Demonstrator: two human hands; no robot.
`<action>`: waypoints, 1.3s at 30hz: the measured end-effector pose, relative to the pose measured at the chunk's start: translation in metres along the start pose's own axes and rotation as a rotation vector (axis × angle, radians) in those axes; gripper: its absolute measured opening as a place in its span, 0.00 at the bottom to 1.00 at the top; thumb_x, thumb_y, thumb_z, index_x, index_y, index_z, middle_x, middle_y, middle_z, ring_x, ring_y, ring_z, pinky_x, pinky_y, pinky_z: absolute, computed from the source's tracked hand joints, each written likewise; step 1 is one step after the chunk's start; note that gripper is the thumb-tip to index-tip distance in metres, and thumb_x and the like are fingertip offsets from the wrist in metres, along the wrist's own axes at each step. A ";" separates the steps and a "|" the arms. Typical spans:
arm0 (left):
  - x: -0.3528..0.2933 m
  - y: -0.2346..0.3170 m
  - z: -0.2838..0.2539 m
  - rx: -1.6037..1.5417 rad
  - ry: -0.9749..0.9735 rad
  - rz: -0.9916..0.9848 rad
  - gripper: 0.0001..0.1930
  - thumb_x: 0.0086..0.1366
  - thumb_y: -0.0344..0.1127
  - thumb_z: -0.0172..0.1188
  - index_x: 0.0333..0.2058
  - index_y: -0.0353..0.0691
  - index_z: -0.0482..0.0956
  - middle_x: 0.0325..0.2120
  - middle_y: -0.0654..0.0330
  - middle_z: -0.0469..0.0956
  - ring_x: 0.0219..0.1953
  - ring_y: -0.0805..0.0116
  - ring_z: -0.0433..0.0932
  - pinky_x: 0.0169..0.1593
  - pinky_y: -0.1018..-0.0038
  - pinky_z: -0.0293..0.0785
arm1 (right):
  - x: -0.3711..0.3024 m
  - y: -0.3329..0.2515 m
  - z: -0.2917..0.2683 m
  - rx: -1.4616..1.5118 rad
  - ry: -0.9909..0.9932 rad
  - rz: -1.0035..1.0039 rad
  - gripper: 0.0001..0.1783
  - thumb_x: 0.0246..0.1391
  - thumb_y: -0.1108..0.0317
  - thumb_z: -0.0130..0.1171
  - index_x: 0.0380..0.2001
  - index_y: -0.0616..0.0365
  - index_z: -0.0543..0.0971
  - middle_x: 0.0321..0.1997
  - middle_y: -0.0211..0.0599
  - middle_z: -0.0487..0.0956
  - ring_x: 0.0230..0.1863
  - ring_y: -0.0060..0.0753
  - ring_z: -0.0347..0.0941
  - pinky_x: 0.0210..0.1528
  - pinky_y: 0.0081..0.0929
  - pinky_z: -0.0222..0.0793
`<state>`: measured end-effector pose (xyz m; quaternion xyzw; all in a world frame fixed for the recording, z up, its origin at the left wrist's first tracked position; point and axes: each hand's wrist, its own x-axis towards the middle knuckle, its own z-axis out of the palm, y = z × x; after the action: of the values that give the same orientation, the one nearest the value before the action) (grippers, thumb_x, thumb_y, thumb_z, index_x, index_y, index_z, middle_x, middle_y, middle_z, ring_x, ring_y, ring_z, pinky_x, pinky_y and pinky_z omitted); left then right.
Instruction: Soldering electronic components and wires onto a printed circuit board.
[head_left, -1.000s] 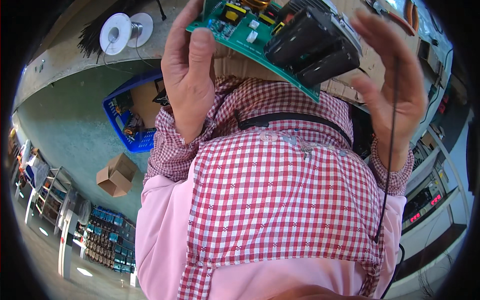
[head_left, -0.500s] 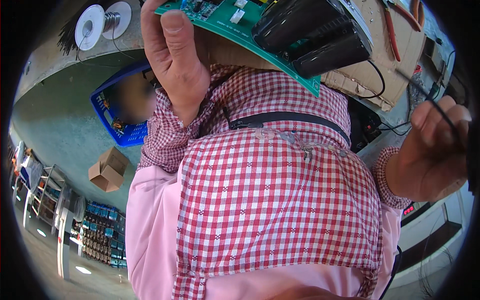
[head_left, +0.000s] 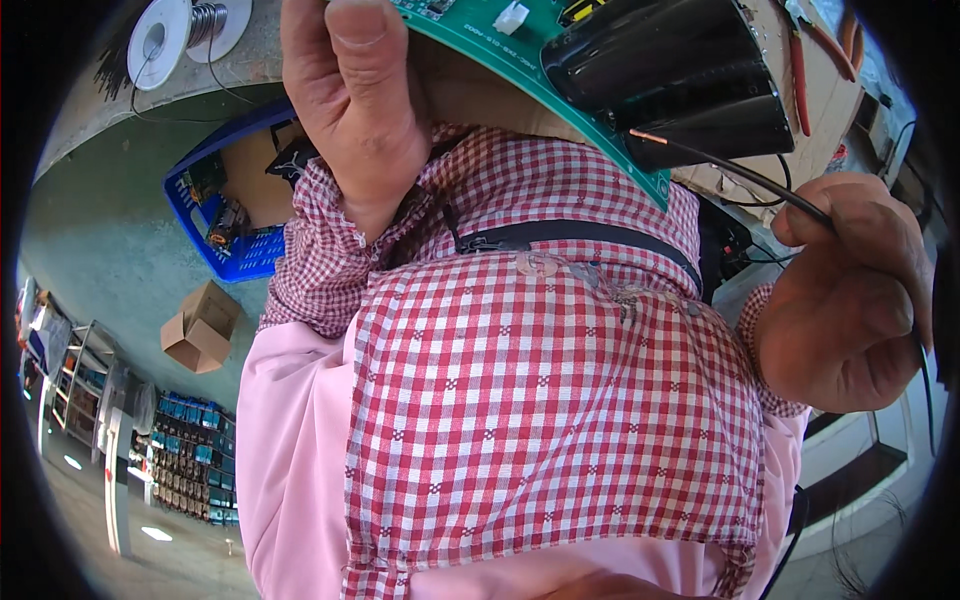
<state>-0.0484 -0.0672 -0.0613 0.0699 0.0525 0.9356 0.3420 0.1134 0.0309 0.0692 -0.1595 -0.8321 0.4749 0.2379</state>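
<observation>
My left hand [head_left: 355, 100] grips the left edge of a green circuit board [head_left: 520, 65] held up close to the camera, thumb on top. Large black cylindrical capacitors [head_left: 680, 80] stand on the board. My right hand [head_left: 850, 290] is closed around a thin black wire [head_left: 740, 175] whose bare copper tip touches the side of a capacitor. My checked shirt and pink apron fill the middle of the view.
A blue plastic crate [head_left: 225, 215] with parts sits at the left on a grey-green surface. A spool of solder wire [head_left: 175, 30] lies at the top left. A cardboard box [head_left: 200, 325] lies on the floor. Red-handled pliers [head_left: 815, 45] rest on the brown board at the top right.
The board has come closer to the camera. My right hand, open beside the board a second ago, has closed on the black wire and brought its tip to the capacitors.
</observation>
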 end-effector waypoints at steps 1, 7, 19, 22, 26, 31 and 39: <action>0.000 0.000 -0.001 -0.001 0.004 0.000 0.40 0.65 0.65 0.38 0.60 0.34 0.53 0.50 0.50 0.67 0.49 0.67 0.71 0.53 0.71 0.70 | -0.001 0.001 -0.001 -0.020 0.001 -0.002 0.21 0.63 0.59 0.44 0.41 0.70 0.75 0.32 0.48 0.78 0.33 0.38 0.75 0.36 0.31 0.71; -0.001 -0.006 -0.001 -0.082 0.023 0.045 0.40 0.65 0.63 0.40 0.60 0.31 0.52 0.50 0.49 0.67 0.49 0.66 0.71 0.53 0.71 0.71 | -0.004 0.002 0.001 -0.141 0.013 -0.020 0.21 0.63 0.59 0.46 0.39 0.71 0.76 0.29 0.49 0.78 0.29 0.38 0.76 0.32 0.29 0.72; 0.000 0.009 0.019 1.378 0.063 -0.112 0.38 0.66 0.61 0.40 0.60 0.31 0.52 0.50 0.49 0.68 0.49 0.66 0.72 0.52 0.72 0.72 | -0.007 -0.003 0.000 -0.295 0.024 0.011 0.21 0.63 0.59 0.46 0.38 0.72 0.77 0.28 0.49 0.78 0.26 0.38 0.76 0.29 0.26 0.72; 0.001 -0.007 0.000 -0.098 0.019 0.039 0.38 0.66 0.61 0.40 0.60 0.31 0.53 0.50 0.49 0.68 0.49 0.66 0.72 0.52 0.72 0.72 | -0.006 -0.005 0.001 -0.312 0.019 0.032 0.21 0.63 0.60 0.46 0.39 0.72 0.77 0.28 0.49 0.78 0.27 0.37 0.76 0.29 0.26 0.72; 0.001 -0.009 -0.001 -0.071 0.021 0.047 0.38 0.66 0.61 0.39 0.60 0.31 0.52 0.50 0.49 0.68 0.49 0.66 0.72 0.52 0.72 0.72 | -0.006 -0.005 0.001 -0.348 0.020 0.069 0.21 0.63 0.60 0.46 0.39 0.72 0.76 0.29 0.49 0.78 0.27 0.37 0.77 0.29 0.25 0.71; 0.001 -0.008 -0.001 -0.065 0.001 0.046 0.38 0.66 0.61 0.38 0.60 0.30 0.52 0.50 0.49 0.68 0.49 0.66 0.72 0.53 0.71 0.71 | -0.005 -0.005 0.001 -0.356 0.009 0.075 0.21 0.63 0.60 0.46 0.39 0.72 0.76 0.30 0.49 0.78 0.27 0.37 0.77 0.28 0.25 0.71; 0.002 -0.007 -0.004 -0.043 0.000 0.070 0.39 0.66 0.62 0.39 0.60 0.31 0.51 0.50 0.49 0.67 0.49 0.66 0.71 0.53 0.71 0.70 | -0.004 -0.005 0.001 -0.350 0.014 0.089 0.21 0.63 0.60 0.46 0.38 0.72 0.77 0.29 0.49 0.78 0.27 0.35 0.76 0.28 0.23 0.70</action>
<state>-0.0461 -0.0614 -0.0661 0.0644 0.0300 0.9479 0.3106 0.1162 0.0252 0.0721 -0.2383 -0.8926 0.3316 0.1912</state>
